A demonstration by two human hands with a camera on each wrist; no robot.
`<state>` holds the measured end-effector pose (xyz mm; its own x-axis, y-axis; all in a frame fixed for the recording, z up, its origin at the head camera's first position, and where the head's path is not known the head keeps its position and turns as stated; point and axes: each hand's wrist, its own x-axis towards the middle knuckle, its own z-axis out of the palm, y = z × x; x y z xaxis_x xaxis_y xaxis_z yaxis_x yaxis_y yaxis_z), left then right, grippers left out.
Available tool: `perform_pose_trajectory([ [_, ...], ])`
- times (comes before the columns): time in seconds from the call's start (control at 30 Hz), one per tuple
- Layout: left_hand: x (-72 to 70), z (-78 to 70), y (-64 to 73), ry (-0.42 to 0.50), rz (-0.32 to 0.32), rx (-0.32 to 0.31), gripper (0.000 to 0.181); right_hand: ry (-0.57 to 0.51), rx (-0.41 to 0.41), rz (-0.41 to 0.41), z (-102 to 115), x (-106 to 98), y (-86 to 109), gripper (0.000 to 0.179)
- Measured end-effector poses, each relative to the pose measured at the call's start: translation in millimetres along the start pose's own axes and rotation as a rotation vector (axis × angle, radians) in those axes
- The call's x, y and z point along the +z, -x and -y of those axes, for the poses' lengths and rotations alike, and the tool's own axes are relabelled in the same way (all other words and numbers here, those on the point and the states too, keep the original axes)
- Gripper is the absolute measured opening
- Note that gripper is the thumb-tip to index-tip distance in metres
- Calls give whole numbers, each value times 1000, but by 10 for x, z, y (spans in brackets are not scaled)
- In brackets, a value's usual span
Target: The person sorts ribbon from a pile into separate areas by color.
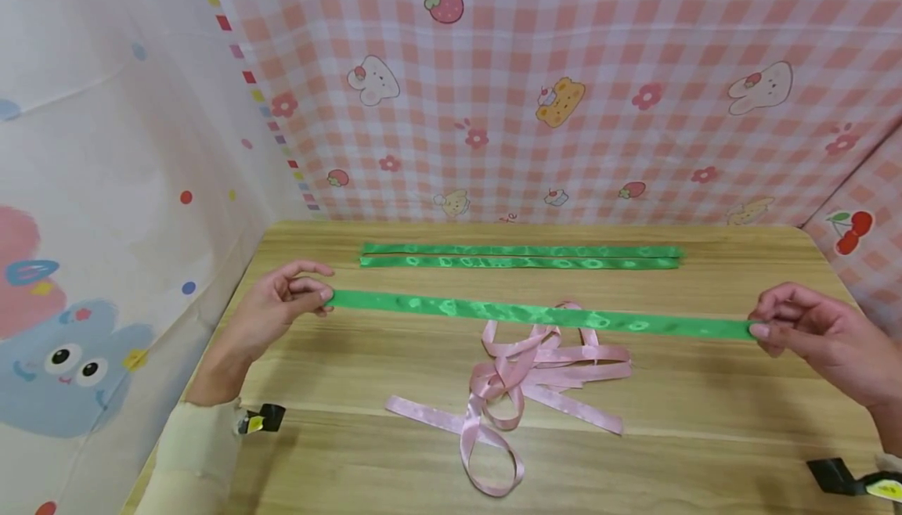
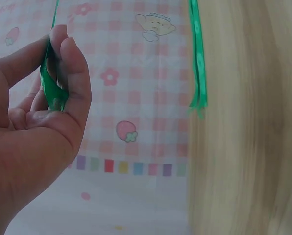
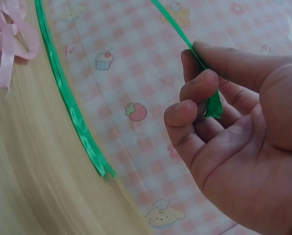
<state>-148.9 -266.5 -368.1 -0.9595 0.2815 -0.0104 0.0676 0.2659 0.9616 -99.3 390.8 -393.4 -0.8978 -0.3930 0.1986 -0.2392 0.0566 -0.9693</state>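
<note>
A green satin ribbon is stretched straight between both hands above the table. My left hand pinches its left end between thumb and fingers; in the left wrist view the ribbon's tail curls inside that hand. At the other end my right hand pinches the ribbon, and its frayed tip pokes out among the fingers in the right wrist view. Two more green ribbons lie side by side along the back of the table. Beneath the held one is a loose tangle of pink ribbon, partly covered by it.
The wooden table ends at a pink checked cloth hanging behind it. A white patterned cloth hangs on the left, and another checked cloth on the right. Each wrist carries a small black device.
</note>
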Motion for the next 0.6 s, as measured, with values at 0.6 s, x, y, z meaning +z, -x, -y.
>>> perform_pose_trajectory([
  [0.6,-3,490,-377,-70,-111,-233,46,-149,213,-276,-434,-118,-288,12],
])
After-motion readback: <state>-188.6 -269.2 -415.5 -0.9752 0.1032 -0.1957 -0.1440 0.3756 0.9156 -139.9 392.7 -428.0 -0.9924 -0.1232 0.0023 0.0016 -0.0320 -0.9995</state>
